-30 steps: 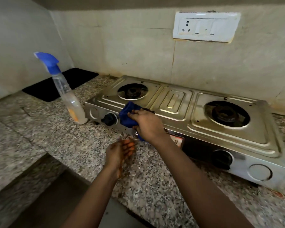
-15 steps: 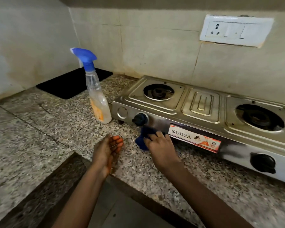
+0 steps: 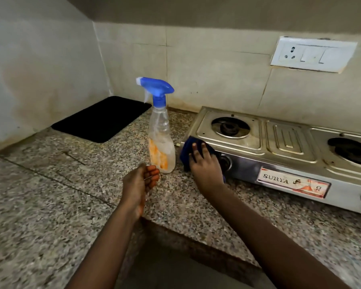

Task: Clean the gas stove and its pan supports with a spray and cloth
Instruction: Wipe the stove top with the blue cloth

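The right hand (image 3: 204, 163) pressed a blue cloth (image 3: 187, 151) flat-fingered on the steel gas stove's (image 3: 288, 142) nine-o'clock corner; the stove stretched toward three o'clock. The left hand (image 3: 138, 184) hung loosely curled, empty.

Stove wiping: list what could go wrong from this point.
1. The right hand presses the blue cloth on the stove front, right beside the left knob; a wipe could turn it and release gas.
2. The spray bottle stands upright close to the cloth; a leftward stroke might topple it.
3. The left hand hovers free, so nothing steadies the stove against sliding.
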